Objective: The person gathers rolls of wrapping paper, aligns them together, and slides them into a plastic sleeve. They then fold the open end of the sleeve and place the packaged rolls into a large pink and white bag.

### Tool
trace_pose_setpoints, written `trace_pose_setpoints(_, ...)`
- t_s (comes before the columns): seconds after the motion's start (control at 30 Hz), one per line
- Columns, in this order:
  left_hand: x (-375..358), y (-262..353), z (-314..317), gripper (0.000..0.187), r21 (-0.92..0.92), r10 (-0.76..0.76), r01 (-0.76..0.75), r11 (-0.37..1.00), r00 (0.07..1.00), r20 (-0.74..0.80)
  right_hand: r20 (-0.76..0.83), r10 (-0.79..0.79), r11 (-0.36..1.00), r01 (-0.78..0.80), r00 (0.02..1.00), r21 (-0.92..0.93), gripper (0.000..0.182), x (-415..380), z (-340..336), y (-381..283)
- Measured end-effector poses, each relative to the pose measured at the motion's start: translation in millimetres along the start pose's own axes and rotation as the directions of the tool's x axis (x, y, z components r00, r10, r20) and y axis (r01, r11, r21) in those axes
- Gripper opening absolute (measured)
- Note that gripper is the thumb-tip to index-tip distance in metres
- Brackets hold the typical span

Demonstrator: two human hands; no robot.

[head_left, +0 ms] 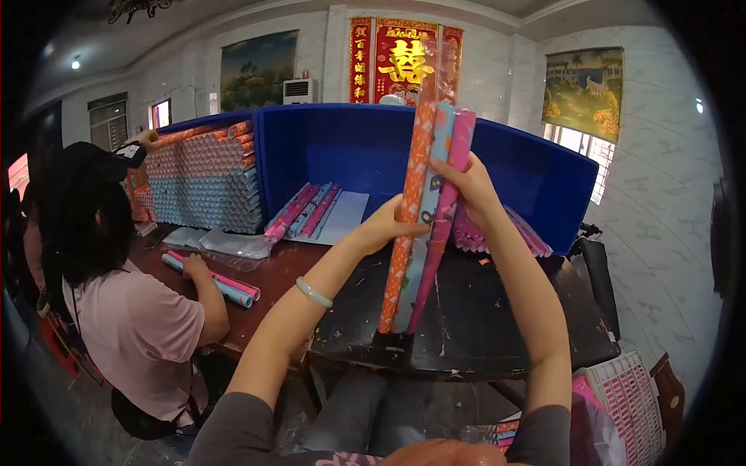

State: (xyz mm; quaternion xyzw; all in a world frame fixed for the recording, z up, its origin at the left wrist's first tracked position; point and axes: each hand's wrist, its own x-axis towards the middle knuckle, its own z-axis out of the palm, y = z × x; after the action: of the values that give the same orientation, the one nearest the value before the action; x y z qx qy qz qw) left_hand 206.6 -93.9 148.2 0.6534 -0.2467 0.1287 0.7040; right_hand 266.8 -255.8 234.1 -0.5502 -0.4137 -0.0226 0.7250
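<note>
Three rolls of patterned wrapping paper stand nearly upright in front of me: an orange roll (406,206), a light blue roll (442,136) and a pink roll (464,128). A clear plastic sleeve (447,66) shows above their tops. My left hand (386,224) grips the bundle from the left at mid-height, thumb across the front. Higher up on the right, my right hand (472,189) is closed around the pink and blue rolls, its thumb pressed on them. The lower ends of the rolls are close over the dark table (497,326).
A co-worker (132,311) at left handles pink and blue rolls (210,281). Behind stand blue bins (334,147), one with a tall stack of rolls (202,186). More rolls (303,210) lie mid-table beside clear plastic bags (221,241). A white plastic crate (622,388) sits lower right.
</note>
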Motion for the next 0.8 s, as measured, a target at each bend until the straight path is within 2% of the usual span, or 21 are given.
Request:
trace_pose_setpoints(0.03, 0.2, -11.0, -5.0, 0.054, 0.048, -0.007, 0.009, 0.999, 0.999, -0.035, -0.021, 0.010, 0.995, -0.008, 1.000, 0.098, 0.043, 1.4, -0.9, 6.7)
trace_pose_setpoints(0.1, 3.8, -20.3, -12.3, 0.048, -0.013, -0.020, 0.020, 1.000, 1.000, -0.012, 0.021, 0.053, 0.990, -0.055, 0.998, 0.130, 0.045, 10.3, -9.5, 3.2)
trace_pose_setpoints(0.17, 12.9, -20.3, -15.6, 0.038, 0.049, -0.022, 0.028, 0.998, 0.992, -0.122, 0.068, 0.133, 0.991, -0.132, 0.989, -0.026, 0.044, 23.6, -8.8, 0.2)
trace_pose_setpoints(0.2, 14.2, -16.5, -16.1, 0.038, 0.050, -0.021, 0.028, 0.998, 0.992, -0.124, 0.070, 0.160, 0.987, -0.157, 0.985, -0.037, 0.040, 29.3, -7.9, 1.7)
trace_pose_setpoints(0.27, 16.8, -10.6, -16.0, 0.029, -0.099, -0.069, 0.058, 0.993, 0.992, -0.109, 0.060, 0.146, 0.987, -0.141, 0.988, -0.073, 0.038, 36.9, -10.5, 7.8)
trace_pose_setpoints(0.33, 18.8, -10.5, -17.9, 0.028, -0.080, -0.041, 0.033, 0.996, 0.994, -0.102, 0.054, 0.124, 0.987, -0.117, 0.991, -0.111, 0.035, 42.9, -8.7, 8.3)
trace_pose_setpoints(0.4, 16.8, -5.7, -14.2, 0.026, -0.059, -0.019, 0.013, 0.998, 0.995, -0.095, 0.056, 0.056, 0.998, -0.054, 0.997, -0.032, 0.032, 40.3, -9.4, 6.7)
trace_pose_setpoints(0.47, 12.9, 3.7, -10.1, 0.024, -0.105, -0.043, 0.034, 0.994, 0.996, -0.081, 0.049, 0.050, 0.998, -0.049, 0.998, -0.026, 0.031, 37.8, -11.2, 10.0)
trace_pose_setpoints(0.53, 9.2, -10.4, -13.3, 0.023, -0.061, -0.090, 0.086, 0.994, 0.994, -0.069, 0.042, 0.047, 0.999, -0.046, 0.998, -0.021, 0.031, 33.0, -10.4, 8.9)
trace_pose_setpoints(0.57, 5.4, -18.8, -15.0, 0.023, -0.014, -0.134, 0.134, 0.991, 0.989, -0.063, 0.037, 0.108, 0.993, -0.109, 0.994, 0.045, 0.030, 30.5, -8.0, 8.5)
trace_pose_setpoints(0.6, 1.0, -18.6, -6.5, 0.022, -0.035, -0.120, 0.117, 0.992, 0.988, -0.093, 0.036, 0.167, 0.979, -0.170, 0.985, 0.112, 0.029, 27.7, -5.5, 6.7)
trace_pose_setpoints(0.73, -3.3, -20.4, -2.0, 0.023, -0.032, -0.117, 0.115, 0.993, 0.990, -0.081, 0.055, 0.127, 0.991, -0.128, 0.990, 0.028, 0.027, 21.6, 3.6, -3.3)
trace_pose_setpoints(0.8, -4.8, -12.6, 1.9, 0.023, -0.056, -0.029, 0.023, 0.998, 0.993, -0.112, 0.061, 0.132, 0.991, -0.133, 0.989, 0.024, 0.027, 16.9, 6.6, -8.3)
